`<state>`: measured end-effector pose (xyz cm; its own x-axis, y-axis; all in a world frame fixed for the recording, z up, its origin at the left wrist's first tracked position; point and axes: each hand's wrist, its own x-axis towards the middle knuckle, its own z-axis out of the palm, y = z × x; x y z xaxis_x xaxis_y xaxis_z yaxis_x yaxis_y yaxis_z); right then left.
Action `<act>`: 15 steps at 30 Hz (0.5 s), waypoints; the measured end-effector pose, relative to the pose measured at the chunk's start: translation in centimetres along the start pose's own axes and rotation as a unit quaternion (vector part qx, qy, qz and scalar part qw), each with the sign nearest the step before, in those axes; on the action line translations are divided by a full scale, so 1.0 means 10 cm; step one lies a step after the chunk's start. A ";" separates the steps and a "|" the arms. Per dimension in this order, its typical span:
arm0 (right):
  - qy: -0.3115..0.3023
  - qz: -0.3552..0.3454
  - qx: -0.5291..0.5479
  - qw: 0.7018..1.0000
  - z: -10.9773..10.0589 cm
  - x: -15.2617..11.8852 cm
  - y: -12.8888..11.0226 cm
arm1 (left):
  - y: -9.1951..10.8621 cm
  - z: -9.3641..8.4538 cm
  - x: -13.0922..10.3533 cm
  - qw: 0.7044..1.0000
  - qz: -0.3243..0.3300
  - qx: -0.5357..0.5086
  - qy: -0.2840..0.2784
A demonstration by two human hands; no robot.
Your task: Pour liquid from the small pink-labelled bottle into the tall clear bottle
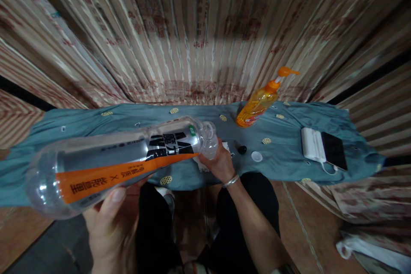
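A large clear plastic bottle (122,162) with a silver and orange label lies sideways in the air above the cloth-covered table, its base at the left and its neck at the right. My left hand (112,214) holds it from below near the base, thumb on the label. Around a small clear piece (209,139) at the bottle's neck, my right hand (220,162) has its fingers closed; most of those fingers are hidden. Just right of this hand, a black cap (242,149) and a white round lid (256,156) rest on the cloth.
An orange pump bottle (258,105) stands at the back of the teal cloth (199,113). Further right lie a white power bank (313,144) with a cable and a black phone (334,150). Patterned curtains hang behind. White paper (203,166) is under my right hand.
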<state>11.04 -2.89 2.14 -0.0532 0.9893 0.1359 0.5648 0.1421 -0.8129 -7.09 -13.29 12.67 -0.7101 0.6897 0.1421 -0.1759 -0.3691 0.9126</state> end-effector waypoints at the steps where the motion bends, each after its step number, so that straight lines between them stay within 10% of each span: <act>1: 0.000 0.000 0.002 1.000 0.00 0.00 0.00 | 0.01 0.02 0.01 1.000 0.001 0.002 0.001; 15: 0.000 -0.006 -0.007 1.000 0.02 0.01 0.03 | 0.01 0.04 0.01 1.000 0.023 -0.001 -0.011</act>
<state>11.03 -2.77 1.81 -0.0597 0.9874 0.1466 0.5761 0.1540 -0.8027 -6.97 -13.00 12.91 -0.7018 0.6857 0.1932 -0.1441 -0.4022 0.9041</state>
